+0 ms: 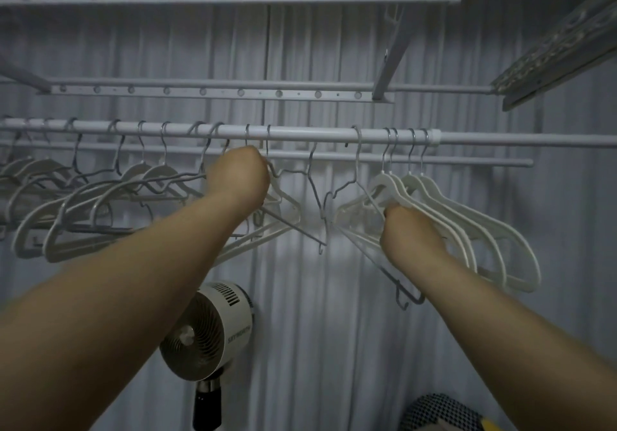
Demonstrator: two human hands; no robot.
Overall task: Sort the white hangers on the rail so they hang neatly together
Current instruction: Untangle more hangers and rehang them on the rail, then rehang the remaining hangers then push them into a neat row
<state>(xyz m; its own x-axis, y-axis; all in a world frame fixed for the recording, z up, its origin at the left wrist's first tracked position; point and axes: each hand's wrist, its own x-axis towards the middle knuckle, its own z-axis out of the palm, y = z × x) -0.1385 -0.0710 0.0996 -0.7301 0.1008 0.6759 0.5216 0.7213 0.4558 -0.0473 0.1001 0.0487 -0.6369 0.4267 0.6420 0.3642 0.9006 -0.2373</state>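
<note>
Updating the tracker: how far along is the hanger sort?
Partway. Done: a tight bunch of white hangers at the rail's right end, steadied by the right hand. In hand: the left hand grips a mid-rail hanger. Left: the spread-out hangers on the left.

From my remote view, the left hand (238, 177) covers its own fingers and the hanger neck there. The right hand (412, 230) hides its fingers among the white hangers (467, 220). The rail (300, 134) and leftmost hangers run past the left edge.
</note>
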